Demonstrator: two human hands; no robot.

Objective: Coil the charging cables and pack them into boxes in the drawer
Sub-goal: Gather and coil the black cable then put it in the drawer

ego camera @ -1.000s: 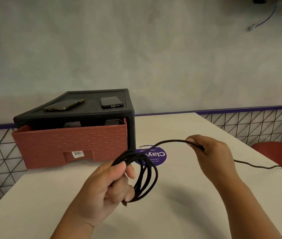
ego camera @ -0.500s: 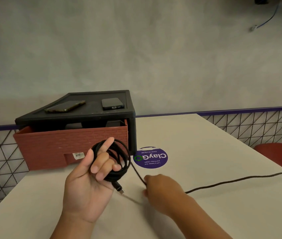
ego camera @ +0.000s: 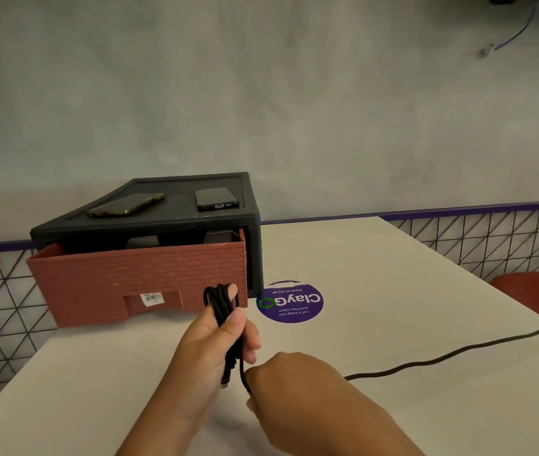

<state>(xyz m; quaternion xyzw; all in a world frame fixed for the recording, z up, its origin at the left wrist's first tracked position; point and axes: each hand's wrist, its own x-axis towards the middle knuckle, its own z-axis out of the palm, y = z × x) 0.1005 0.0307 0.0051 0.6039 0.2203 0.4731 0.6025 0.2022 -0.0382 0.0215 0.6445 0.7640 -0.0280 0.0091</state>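
Observation:
My left hand (ego camera: 215,337) grips a bunch of black charging cable loops (ego camera: 222,304), held upright in front of the drawer. One connector end hangs below that hand. My right hand (ego camera: 297,386) pinches the same cable just below the loops, low over the white table (ego camera: 376,268). The free length of cable (ego camera: 452,355) trails rightward across the table and off its edge. Behind stands a black drawer unit (ego camera: 169,218) with its reddish-brown drawer (ego camera: 136,278) pulled partly open; dark boxes show dimly inside.
Two phones (ego camera: 217,199) (ego camera: 125,205) lie on top of the drawer unit. A round purple sticker (ego camera: 289,302) is on the table right of the drawer. A red chair seat (ego camera: 538,297) stands past the table's right edge. A grey wall and mesh railing lie behind.
My right hand came down from its raised position and moved in close under my left hand. My left hand closed round the loops and turned them upright. The trailing cable slid leftward on the table.

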